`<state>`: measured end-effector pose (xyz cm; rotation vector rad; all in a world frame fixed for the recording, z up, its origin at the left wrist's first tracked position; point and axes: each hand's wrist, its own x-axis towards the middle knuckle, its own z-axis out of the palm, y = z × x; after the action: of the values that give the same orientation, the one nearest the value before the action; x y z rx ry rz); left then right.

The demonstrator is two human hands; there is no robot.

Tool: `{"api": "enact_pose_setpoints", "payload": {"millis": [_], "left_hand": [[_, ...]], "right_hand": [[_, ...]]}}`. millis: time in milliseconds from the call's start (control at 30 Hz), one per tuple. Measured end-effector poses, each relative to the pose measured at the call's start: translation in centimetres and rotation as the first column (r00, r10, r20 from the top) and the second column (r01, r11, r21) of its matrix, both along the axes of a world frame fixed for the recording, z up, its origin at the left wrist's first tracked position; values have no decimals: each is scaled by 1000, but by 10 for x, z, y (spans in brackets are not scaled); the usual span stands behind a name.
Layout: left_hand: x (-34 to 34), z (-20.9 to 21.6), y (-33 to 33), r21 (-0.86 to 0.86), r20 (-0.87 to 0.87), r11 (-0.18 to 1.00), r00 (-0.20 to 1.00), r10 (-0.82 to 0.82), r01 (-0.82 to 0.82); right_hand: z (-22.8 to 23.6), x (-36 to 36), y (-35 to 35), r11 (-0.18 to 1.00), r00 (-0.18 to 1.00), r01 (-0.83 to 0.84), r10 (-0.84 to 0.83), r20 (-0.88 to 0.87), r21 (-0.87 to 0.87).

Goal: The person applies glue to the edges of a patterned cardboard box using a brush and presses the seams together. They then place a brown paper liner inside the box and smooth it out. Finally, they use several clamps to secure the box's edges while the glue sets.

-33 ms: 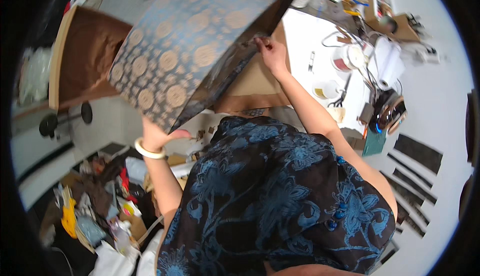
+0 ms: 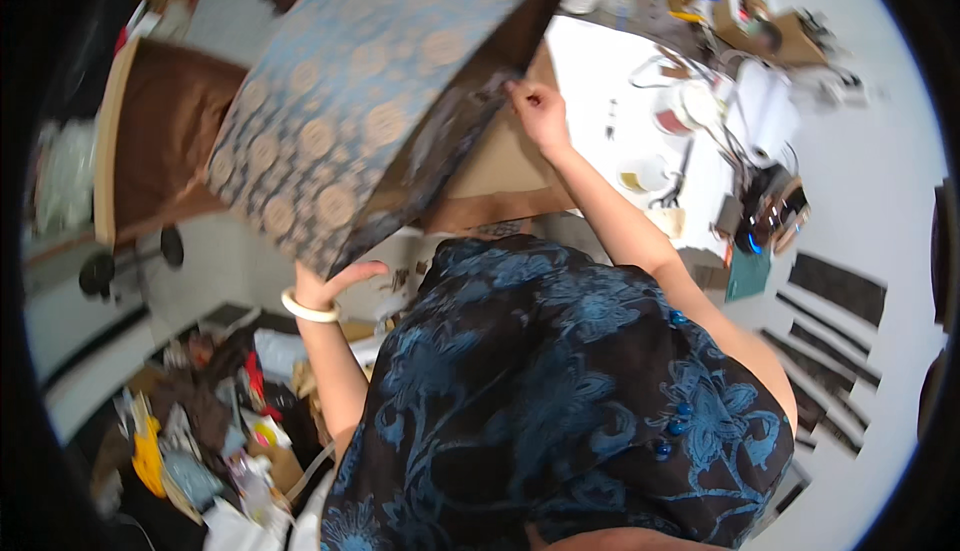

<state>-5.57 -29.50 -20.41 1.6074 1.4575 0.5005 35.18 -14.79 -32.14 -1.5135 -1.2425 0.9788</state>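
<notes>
A large panel covered in blue-grey brocade [image 2: 330, 101] with tan round medallions is held up at a tilt. Its dark underside [image 2: 440, 141] faces right and looks creased and shiny. At the panel's lower corner, my left hand [image 2: 330, 286], with a pale bangle at the wrist, supports it; the thumb sticks out and the other fingers are hidden behind the cloth. My right hand [image 2: 540, 116] has its fingers pinched together at the right side, on the dark fabric edge along the underside. Below the panel lies a brown board [image 2: 500, 176].
A brown-lined open box [image 2: 165, 141] with a pale rim stands at left. On the white table [image 2: 590, 71] are a white tub [image 2: 685, 108], a cup [image 2: 645, 173], scissors, a paper roll [image 2: 760, 111] and cables. Scraps and bags [image 2: 200, 421] pile up at lower left.
The brocade panel has shifted a little left, and my right hand has moved slightly left with it. My left hand sits slightly lower and further right. Both grips look the same.
</notes>
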Motion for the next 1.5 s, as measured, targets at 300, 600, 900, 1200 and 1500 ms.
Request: {"api": "enact_pose_setpoints", "payload": {"millis": [300, 600, 900, 1200, 1500], "left_hand": [[110, -35, 79, 780, 406, 513, 914, 19, -358], [134, 118, 220, 569, 502, 722, 862, 73, -393], [102, 164, 255, 356, 200, 934, 977, -69, -7], [115, 105, 253, 442, 85, 896, 996, 10, -47], [150, 67, 296, 436, -359, 895, 893, 270, -96]], "right_hand": [[112, 231, -67, 733, 746, 418, -614, 257, 537], [38, 364, -18, 746, 442, 527, -650, 619, 407], [12, 326, 21, 758, 383, 643, -443, 810, 111], [23, 311, 18, 766, 426, 637, -444, 788, 88], [37, 341, -12, 740, 510, 651, -591, 625, 169]]}}
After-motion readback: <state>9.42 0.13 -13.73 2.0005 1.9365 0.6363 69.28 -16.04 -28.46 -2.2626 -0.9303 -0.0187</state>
